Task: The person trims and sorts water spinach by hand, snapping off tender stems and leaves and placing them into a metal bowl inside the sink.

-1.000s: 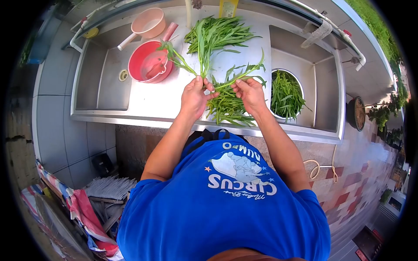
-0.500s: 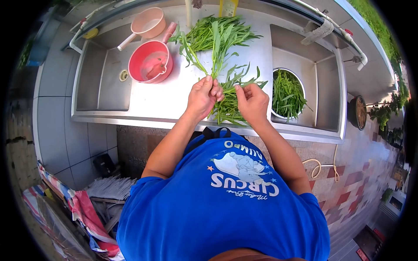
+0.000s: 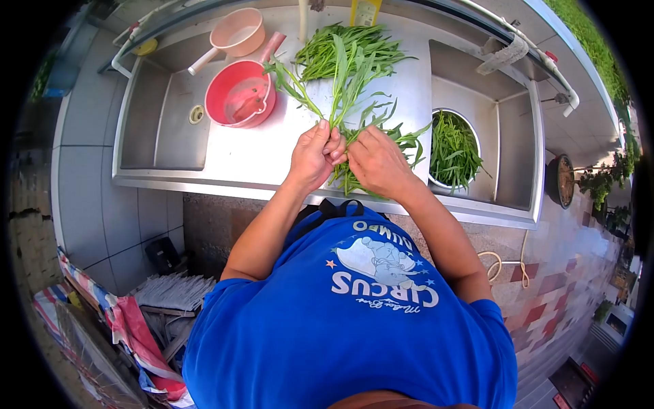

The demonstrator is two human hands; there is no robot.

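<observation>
My left hand (image 3: 315,155) is closed round the stems of a small bunch of water spinach (image 3: 344,85), whose leaves point away from me. Close beside it, my right hand (image 3: 378,162) pinches at the same stems, its fingertips almost touching the left ones; the exact grip is partly hidden. Under and behind both hands lies loose water spinach (image 3: 409,140) on the steel worktop (image 3: 259,153). A larger pile of water spinach (image 3: 327,51) rests further back. To the right, a round metal bowl (image 3: 478,143) holds cut greens.
At left stand a red dipper (image 3: 216,102) with some reddish bits inside and a pale pink dipper (image 3: 235,34). A left basin (image 3: 180,143) and a right basin (image 3: 514,136) flank the worktop. A pipe (image 3: 575,102) and a grey cloth (image 3: 504,54) are at the back right.
My right hand has moved left, from a little apart to right against my left hand, and its fingers have closed at the stems. My left hand keeps its hold.
</observation>
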